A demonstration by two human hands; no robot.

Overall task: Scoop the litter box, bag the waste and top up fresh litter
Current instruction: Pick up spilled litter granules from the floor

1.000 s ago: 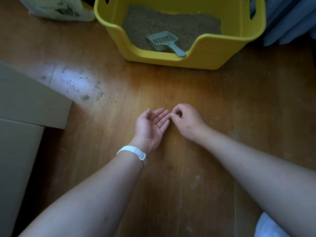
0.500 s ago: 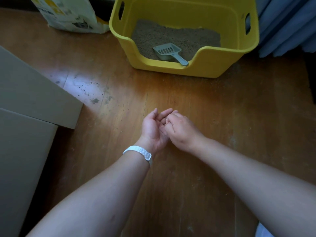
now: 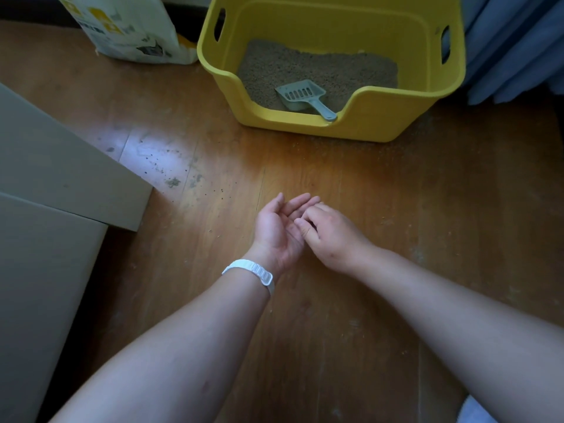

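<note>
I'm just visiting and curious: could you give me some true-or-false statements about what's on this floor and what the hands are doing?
1. The scoop lies in the yellow litter box. True.
2. The right hand grips the scoop. False: its curled fingers meet the left hand at the palm.
3. The left hand is palm up, with a white wristband on its wrist. True.
4. The litter bag stands right of the box in view. False: it stands left; a blue curtain hangs right.
5. Grains lie scattered on the wooden floor. True.
</note>
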